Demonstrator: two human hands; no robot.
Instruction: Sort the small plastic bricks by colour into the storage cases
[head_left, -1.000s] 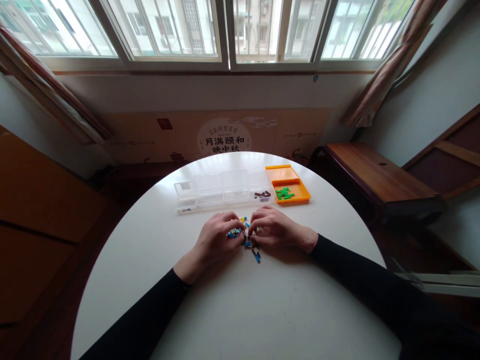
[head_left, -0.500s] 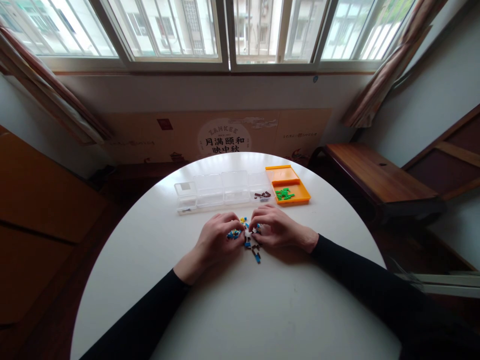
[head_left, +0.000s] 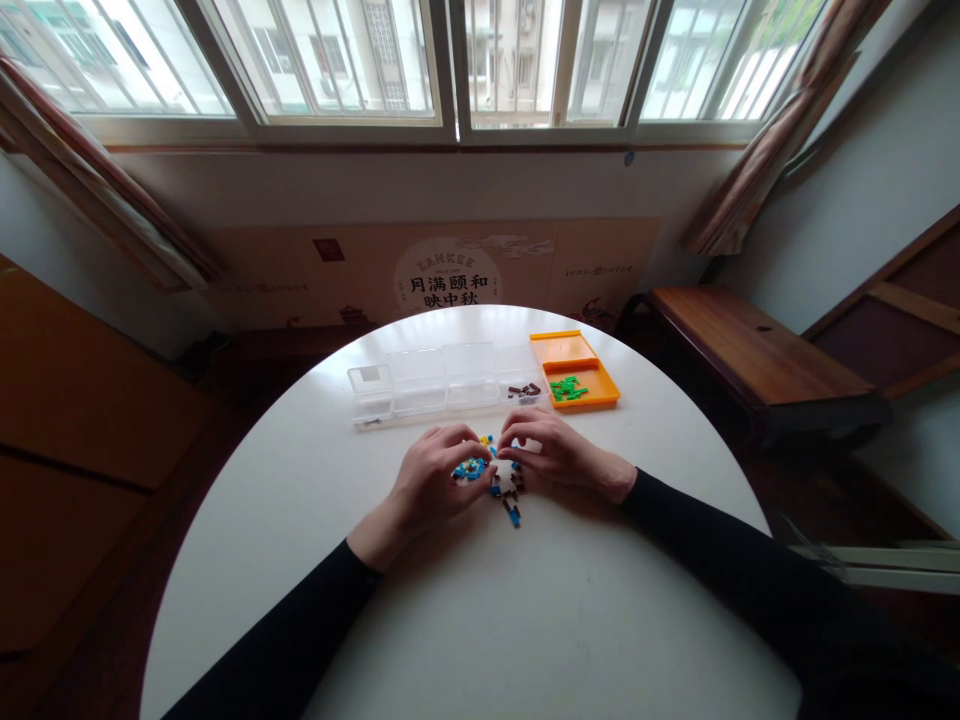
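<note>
Fig.: head view, both hands over a small heap of tiny bricks on a round white table. Left hand rests curled w/ fingertips bent inward onto the blue/yellow end of the loose brick pile; right hand mirrors it, thumb and forefinger drawn together at the pile's top edge. Whether either pinch actually holds a brick can't be told: pieces too small, fingers cover them. The pile sits directly between and under the fingertips of both hands, w/ a few blue and dark pieces trailing toward the wrists.

Beyond the fingertips: a row of clear plastic boxes, the rightmost holding a few dark brown bricks; past the right-hand fingers, an orange tray w/ green bricks in its near half.

Risks (judgement): pieces are tiny and smooth, so a loose pinch could flick one across the table or off its edge; sweeping fingers may scatter the trailing strays; wrong colours could mix, e.g. dark pieces lying amid blue; a forearm or sleeve could drag strays unseen.

Writing: brown panel under the window carries a round emblem reading approx. "月满颐和 映中秋", w/ small Latin lettering above, too small to read surely
</note>
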